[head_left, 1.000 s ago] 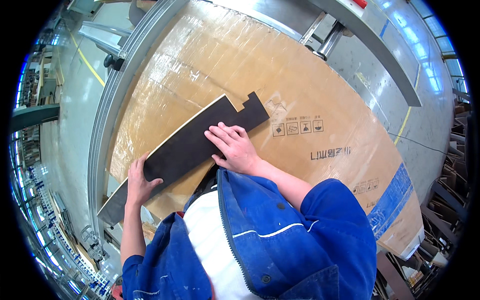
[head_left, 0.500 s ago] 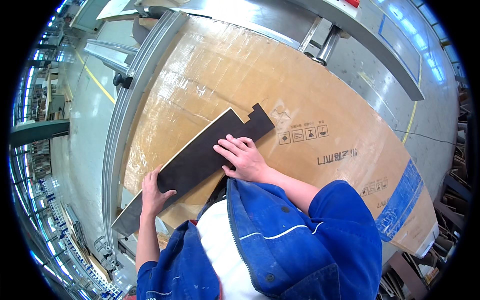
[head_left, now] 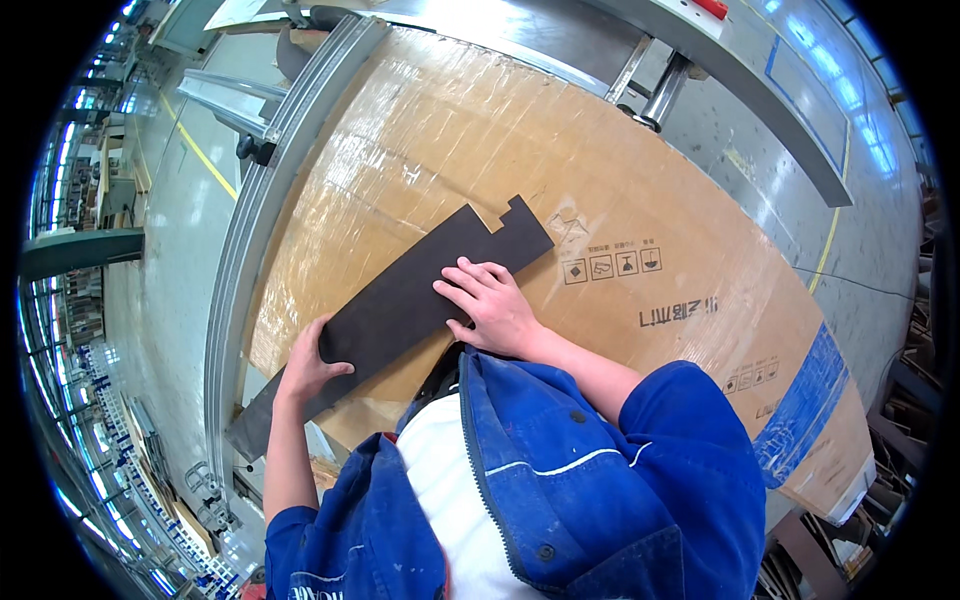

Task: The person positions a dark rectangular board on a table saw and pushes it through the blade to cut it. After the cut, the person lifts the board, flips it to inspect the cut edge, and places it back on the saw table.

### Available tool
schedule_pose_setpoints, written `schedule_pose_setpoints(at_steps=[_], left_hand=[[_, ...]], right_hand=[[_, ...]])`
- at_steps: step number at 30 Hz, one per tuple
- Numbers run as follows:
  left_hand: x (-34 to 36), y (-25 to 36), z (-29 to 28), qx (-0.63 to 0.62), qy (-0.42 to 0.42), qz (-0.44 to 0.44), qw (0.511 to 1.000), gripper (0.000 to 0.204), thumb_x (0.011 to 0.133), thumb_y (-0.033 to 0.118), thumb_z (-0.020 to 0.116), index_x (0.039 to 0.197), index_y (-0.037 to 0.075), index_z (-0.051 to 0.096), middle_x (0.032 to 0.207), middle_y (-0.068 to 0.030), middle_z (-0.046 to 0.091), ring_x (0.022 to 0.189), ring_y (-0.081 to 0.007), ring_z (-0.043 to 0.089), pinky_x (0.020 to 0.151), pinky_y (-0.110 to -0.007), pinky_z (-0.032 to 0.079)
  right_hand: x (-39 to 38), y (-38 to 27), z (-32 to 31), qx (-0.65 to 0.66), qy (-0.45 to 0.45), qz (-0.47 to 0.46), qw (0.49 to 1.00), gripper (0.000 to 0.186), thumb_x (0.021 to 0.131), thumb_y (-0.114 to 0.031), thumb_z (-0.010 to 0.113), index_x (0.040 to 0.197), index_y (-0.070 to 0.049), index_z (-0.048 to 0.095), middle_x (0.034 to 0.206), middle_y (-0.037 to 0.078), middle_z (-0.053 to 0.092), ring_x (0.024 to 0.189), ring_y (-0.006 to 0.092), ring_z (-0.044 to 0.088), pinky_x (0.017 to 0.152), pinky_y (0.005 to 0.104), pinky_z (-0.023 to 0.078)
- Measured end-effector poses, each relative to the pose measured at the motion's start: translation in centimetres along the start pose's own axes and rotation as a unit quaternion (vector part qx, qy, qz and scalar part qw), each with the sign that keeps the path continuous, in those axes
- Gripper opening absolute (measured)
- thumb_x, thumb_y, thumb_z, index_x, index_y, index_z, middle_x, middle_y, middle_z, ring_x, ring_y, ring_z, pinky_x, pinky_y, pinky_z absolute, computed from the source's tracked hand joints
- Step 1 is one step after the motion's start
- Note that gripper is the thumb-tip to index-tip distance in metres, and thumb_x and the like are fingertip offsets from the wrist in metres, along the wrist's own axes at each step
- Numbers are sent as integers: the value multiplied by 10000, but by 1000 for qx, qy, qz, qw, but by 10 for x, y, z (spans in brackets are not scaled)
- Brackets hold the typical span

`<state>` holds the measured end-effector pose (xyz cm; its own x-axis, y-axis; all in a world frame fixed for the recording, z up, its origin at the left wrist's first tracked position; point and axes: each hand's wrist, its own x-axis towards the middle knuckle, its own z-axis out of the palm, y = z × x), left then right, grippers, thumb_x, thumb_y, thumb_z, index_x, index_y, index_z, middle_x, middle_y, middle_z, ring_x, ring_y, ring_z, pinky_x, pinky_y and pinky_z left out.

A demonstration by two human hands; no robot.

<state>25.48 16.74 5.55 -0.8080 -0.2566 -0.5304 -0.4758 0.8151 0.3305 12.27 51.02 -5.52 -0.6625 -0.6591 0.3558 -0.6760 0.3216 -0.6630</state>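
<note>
1. Head view looks down on a person in a blue jacket, and both bare hands rest on a long dark board (head_left: 420, 290).
2. That dark board is flat and thin, with a stepped notch cut at its far end. It lies slanted on top of a big brown cardboard box (head_left: 480, 150).
3. The right hand (head_left: 492, 310) lies flat on the board, past its middle toward the notched end. Its fingers (head_left: 462, 285) are spread out and press down. Holding it this way looks like it keeps the board from sliding.
4. The left hand (head_left: 305, 365) is at the board's near part. Its thumb sits on top of the board and the other fingers curl over the edge, so it grips that edge. This looks like a good way to steer the long piece.
5. Two hands far apart make sense, because the board is long and could swing or tip if held at one spot.
6. Shiny clear wrap covers the box, which may make it slippery under the board.
7. A grey metal rail (head_left: 255, 230) runs along the box just beyond the left fingers. The board's near tip pokes out over it.
8. Beyond the rail is a smooth grey floor (head_left: 170, 220) with a yellow line.
</note>
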Motion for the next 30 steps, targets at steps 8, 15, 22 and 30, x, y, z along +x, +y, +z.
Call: schedule_pose_setpoints(at_steps=[8,15,22,30], left_hand=[[-1,4,-4,-10,-7,-1,1000,1016,643,121,1004,1537,52,526,1434,-173,613,1400,-362,565,1208,-448,465],[-8,14,9,66,40,-3,997,1127,592,220,1035,1559,53,482,1455,-206,529,1410,-410,519,1223,-470,452],[-17,16,27,107,55,61,991,1362,530,257,1056,1672,86,335,1543,-240,455,1482,-431,440,1264,-500,406],[-49,0,27,155,51,20,986,1387,534,275,1022,1716,188,303,1588,-287,417,1480,-477,421,1291,-528,352]], right_hand=[[1,2,2,-7,-27,2,1000,606,877,-293,822,1433,-131,644,1513,104,606,1478,298,518,1226,484,379],[2,1,6,-46,-39,-10,998,620,888,-303,840,1444,-129,627,1512,99,606,1462,288,530,1226,460,383],[3,5,-3,-40,-42,-7,998,578,907,-289,825,1426,-118,637,1498,103,615,1445,299,549,1224,472,388],[12,23,-65,-48,97,138,984,535,864,-111,784,1378,-10,676,1353,202,697,1318,380,632,1177,511,472]])
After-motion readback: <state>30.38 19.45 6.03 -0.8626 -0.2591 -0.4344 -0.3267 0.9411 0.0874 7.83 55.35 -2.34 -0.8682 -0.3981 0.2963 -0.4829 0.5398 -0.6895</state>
